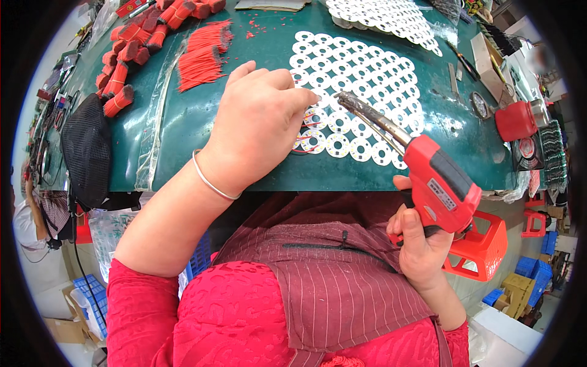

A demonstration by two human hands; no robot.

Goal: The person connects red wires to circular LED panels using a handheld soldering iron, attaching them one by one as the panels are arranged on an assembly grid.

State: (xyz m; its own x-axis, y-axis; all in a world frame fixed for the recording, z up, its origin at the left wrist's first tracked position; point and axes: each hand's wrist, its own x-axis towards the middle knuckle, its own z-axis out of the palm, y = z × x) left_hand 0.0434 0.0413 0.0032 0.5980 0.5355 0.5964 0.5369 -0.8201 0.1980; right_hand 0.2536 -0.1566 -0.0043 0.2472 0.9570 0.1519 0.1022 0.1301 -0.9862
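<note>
- Left hand (260, 113): curled over the white board sheet (353, 127); grip cannot be determined.
- Right hand (419, 244): clasped around the red soldering gun (428, 168), tip near left hand.
- Printed label (441, 194): above right hand.

Around one sheet of white ring-shaped boards (358, 70) are two hands, one left hand (260, 113) and one right hand (420, 246), plus one red soldering gun (441, 183). Left of the sheet: over ten red wire bundles (129, 52), one black mesh object (87, 150); right, one red container (515, 121).
</note>
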